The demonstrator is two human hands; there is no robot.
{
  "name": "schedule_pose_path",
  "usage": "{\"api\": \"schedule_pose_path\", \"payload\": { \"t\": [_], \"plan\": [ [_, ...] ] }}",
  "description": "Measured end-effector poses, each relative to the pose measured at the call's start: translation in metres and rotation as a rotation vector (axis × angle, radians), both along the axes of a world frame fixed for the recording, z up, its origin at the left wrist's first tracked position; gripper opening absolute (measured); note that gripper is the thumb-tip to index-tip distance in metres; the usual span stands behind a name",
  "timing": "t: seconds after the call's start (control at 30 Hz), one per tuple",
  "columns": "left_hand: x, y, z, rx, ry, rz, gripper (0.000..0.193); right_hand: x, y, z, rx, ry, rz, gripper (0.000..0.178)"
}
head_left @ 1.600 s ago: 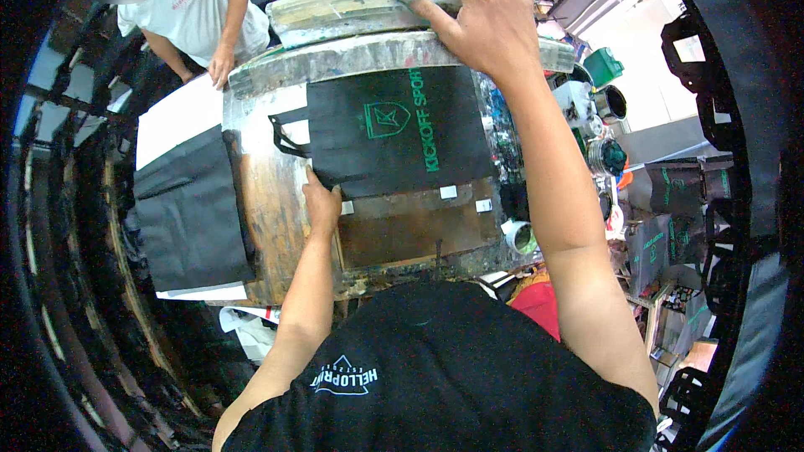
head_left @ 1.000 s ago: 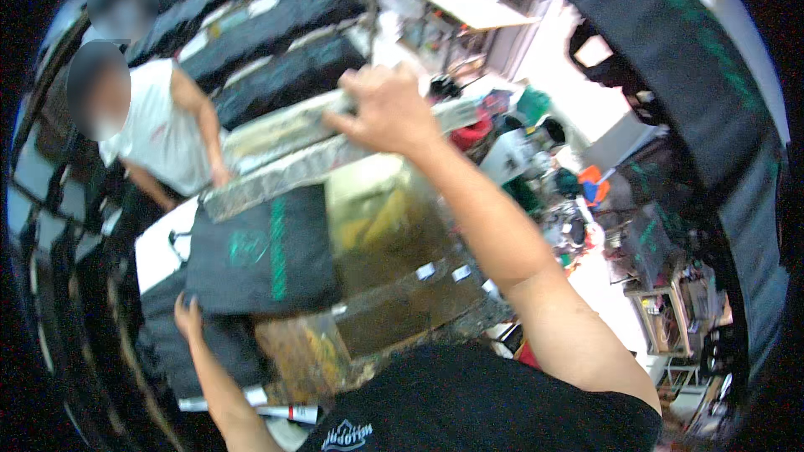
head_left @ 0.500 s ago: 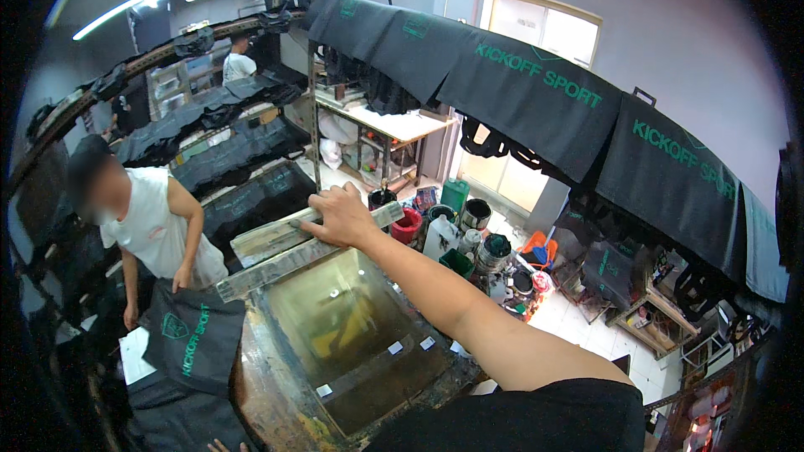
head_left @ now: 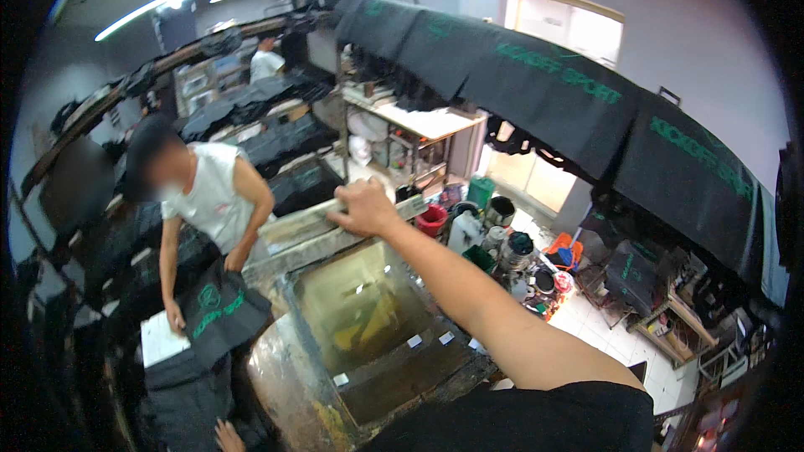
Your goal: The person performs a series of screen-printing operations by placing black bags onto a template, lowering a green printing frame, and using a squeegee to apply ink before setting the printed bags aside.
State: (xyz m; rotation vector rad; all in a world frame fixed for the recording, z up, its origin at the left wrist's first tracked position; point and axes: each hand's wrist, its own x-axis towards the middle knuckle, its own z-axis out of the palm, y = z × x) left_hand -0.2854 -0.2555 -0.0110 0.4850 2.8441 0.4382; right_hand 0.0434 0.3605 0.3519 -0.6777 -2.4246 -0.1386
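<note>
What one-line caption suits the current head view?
Right hand on a long pale bar, left hand near black fabric; a co-worker holds a green-printed black piece.

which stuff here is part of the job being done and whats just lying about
Apparently in use:
pale bar, gripped by the right hand
black fabric, near the left hand
green-printed piece, held by a co-worker

Apparently lying about:
red bucket
green jug
orange item

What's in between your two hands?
In the head view, from left hand to right hand: black fabric, stained tabletop, shiny yellowish panel, then the pale frame's near edge.
</note>
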Motion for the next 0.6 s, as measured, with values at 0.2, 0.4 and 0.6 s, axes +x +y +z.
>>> {"api": "schedule_pose_path", "payload": {
  "t": [0.2,0.4,0.6],
  "plan": [
    [0.070,0.111,0.095,-0.099,-0.014,-0.665,0.049,0.006,0.023,-0.014,0.043,0.081,0.034,0.048],
    [0.184,0.281,0.057,-0.054,-0.313,-0.482,0.054,0.000,0.012,-0.004,0.075,0.037,0.024,0.050],
    [0.291,0.427,0.099,-0.023,-0.551,-0.562,0.057,0.003,0.020,-0.005,0.072,0.010,0.019,0.049]
  ]
}}
